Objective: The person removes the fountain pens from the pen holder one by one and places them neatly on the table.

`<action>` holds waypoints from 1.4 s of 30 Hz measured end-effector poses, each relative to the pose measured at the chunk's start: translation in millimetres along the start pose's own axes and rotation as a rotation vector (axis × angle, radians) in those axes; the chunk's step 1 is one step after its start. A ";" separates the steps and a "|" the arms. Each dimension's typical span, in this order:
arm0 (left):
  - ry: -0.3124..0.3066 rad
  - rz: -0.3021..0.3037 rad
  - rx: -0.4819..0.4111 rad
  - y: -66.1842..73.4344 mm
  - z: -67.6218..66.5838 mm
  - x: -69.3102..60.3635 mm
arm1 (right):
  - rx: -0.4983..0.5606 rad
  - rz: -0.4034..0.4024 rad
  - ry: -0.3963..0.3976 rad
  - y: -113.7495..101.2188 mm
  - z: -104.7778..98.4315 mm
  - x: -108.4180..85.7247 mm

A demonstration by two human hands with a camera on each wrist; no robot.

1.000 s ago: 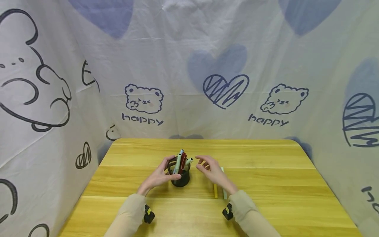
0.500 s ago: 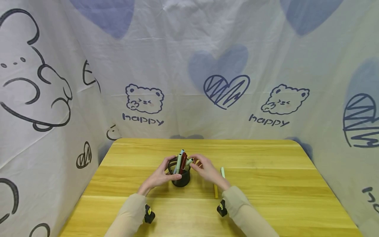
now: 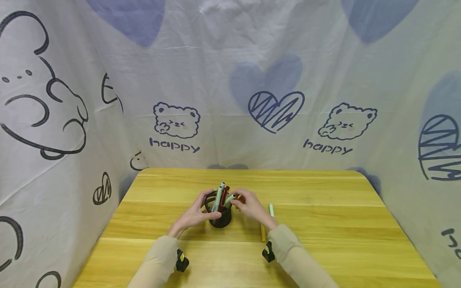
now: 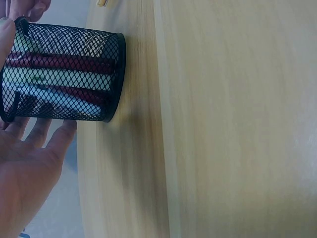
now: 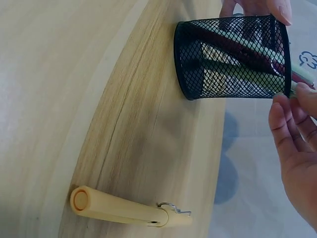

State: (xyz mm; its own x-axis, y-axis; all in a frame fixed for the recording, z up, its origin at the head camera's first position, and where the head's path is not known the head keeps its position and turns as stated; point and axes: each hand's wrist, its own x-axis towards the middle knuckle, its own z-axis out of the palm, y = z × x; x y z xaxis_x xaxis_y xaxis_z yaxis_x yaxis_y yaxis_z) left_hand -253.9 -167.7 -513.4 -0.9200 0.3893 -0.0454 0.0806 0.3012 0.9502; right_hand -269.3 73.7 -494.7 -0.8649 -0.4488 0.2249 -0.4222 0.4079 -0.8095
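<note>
A black mesh pen holder (image 3: 220,218) stands on the table with several pens in it, among them dark red pens (image 3: 223,197) and pale green ones. My left hand (image 3: 194,212) grips it from the left, thumb at the near side and fingers behind; in the left wrist view the fingers of that hand (image 4: 29,168) lie along the mesh. At the right rim, a light green pen (image 3: 230,199) leans outward. My right hand (image 3: 250,205) pinches its upper end between thumb and fingers, as the right wrist view shows at the rim (image 5: 288,54). The fingertips partly hide this pen.
On the wooden table (image 3: 324,224), a yellow pen (image 5: 121,206) lies right of the holder. Beside it, a pale green pen (image 3: 271,210) is partly covered by the right forearm. Printed cloth (image 3: 223,80) hangs behind the table and along both sides.
My right hand has moved left from beside the holder to the leaning light green pen and now pinches it. My left hand keeps its grip on the holder.
</note>
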 end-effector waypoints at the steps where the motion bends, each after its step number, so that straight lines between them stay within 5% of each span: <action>1: 0.000 -0.001 0.001 0.0 0.1 -0.1 | -0.002 -0.004 0.010 -0.6 -0.2 -0.4; 15: 0.006 -0.002 0.004 -1.2 0.6 0.0 | -0.077 -0.101 0.194 -11.9 -1.0 -5.6; 22: -0.001 -0.001 0.011 -1.4 0.2 -1.1 | -0.031 -0.095 0.275 -14.0 -4.9 -7.5; 42: -0.002 0.011 0.009 0.0 0.9 -1.0 | 0.107 -0.267 0.491 -12.4 -7.5 -10.2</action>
State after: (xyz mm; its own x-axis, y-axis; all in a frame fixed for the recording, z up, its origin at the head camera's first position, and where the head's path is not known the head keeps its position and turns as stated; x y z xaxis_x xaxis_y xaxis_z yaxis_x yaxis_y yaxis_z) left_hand -252.6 -167.3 -513.6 -0.9183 0.3942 -0.0356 0.0940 0.3046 0.9478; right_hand -257.3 79.1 -482.8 -0.7677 -0.0919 0.6342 -0.6355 0.2366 -0.7350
